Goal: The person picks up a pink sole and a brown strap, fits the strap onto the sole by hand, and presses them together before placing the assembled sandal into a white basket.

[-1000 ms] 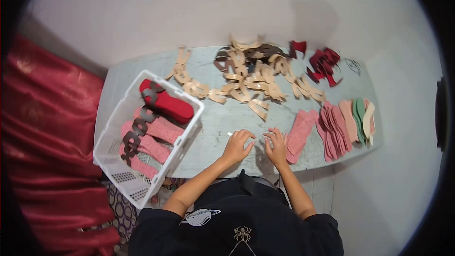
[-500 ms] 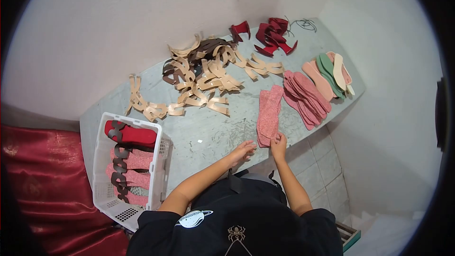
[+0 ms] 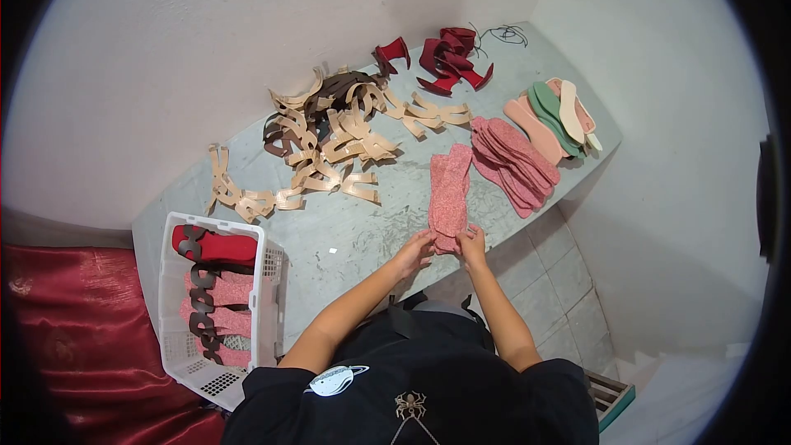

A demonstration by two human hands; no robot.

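A small stack of speckled pink shoe insoles [image 3: 450, 189] lies near the table's front edge, toe ends away from me. My left hand [image 3: 414, 254] has come to the near left corner of the stack, its fingertips closed on the edge of an insole. At the near right corner, my right hand [image 3: 472, 247] pinches the same end between thumb and fingers. To the right of the stack lies a fanned pile of more pink insoles [image 3: 515, 166]. How many layers my fingers hold is hidden.
Beige sandal straps [image 3: 354, 136] and dark brown straps [image 3: 342, 89] spread across the back. Red straps [image 3: 451, 62] lie behind. Green, peach and cream insoles [image 3: 554, 114] sit at right. A white basket [image 3: 262, 297] at left holds red and pink soles with brown straps.
My left hand has moved right and forward from beside the stack to touch its near end. My right hand stays at the near right corner. The whole view has shifted slightly.
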